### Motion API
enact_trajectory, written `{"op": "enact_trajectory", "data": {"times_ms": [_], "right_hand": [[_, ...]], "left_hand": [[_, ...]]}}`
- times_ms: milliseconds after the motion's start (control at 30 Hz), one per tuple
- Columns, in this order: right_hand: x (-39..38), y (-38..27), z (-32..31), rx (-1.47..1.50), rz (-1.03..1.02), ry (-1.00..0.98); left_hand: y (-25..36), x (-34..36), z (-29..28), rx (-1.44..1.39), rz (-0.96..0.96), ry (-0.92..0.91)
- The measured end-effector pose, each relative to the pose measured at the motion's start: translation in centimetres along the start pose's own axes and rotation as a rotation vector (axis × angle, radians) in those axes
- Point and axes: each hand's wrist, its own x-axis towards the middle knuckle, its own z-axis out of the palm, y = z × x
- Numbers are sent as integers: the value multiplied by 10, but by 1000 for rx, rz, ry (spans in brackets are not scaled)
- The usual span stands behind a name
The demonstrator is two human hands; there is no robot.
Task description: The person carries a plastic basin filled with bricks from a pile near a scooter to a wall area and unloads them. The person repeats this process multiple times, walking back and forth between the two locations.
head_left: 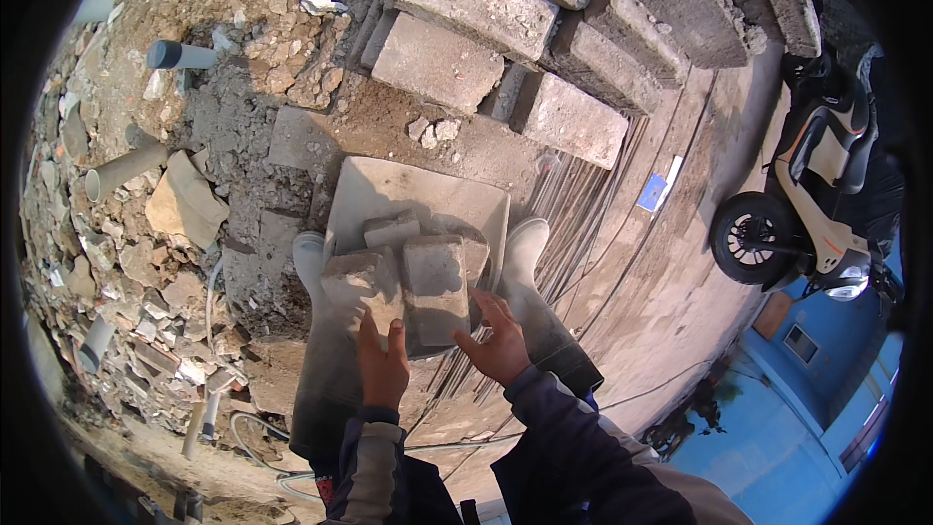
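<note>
Between my boots lies a pale grey, dusty pan point(364, 190) with a flared far edge. Several rough grey bricks are heaped in it: a left brick point(362, 275), a right brick point(434, 282) lying partly on others, and a smaller piece point(392, 229) behind them. My left hand point(384, 369) is at the near end of the left brick, thumb and fingers apart. Over by the near right corner of the right brick, my right hand point(498, 342) has its fingers spread. Neither hand grips anything; whether the fingertips touch the bricks I cannot tell.
Large concrete blocks point(476, 2) are stacked ahead. Steel rods point(583, 219) lie right of my right boot point(525, 258). Rubble and pipe stubs point(180, 55) cover the left ground. A scooter point(816, 175) stands at the right, near a blue wall point(758, 447).
</note>
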Motion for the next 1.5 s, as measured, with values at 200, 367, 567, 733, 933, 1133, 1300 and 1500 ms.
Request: {"op": "enact_trajectory", "data": {"times_ms": [200, 367, 567, 733, 933, 1133, 1300, 1500], "right_hand": [[143, 19, -125, -613, -99, 394], [218, 14, -170, -943, -131, 305], [235, 14, -172, -1047, -42, 352], [241, 10, -179, -1085, -82, 323], [226, 14, -162, -935, -34, 295], [235, 31, -177, -673, -13, 185], [198, 31, -162, 142, 189, -90], [39, 17, -51, 13, 51, -18]], "left_hand": [[3, -7, 0, 23, 2, -56], [15, -6, -4, -39, 116, 54], [16, -5, -7, -144, 28, 51], [13, -3, -3, -137, 63, 93], [22, -1, -2, -123, 58, 69], [29, 4, -7, -167, 54, 123], [19, 13, -14, -251, 73, 234], [-7, 27, -20, -385, 16, 273]]}}
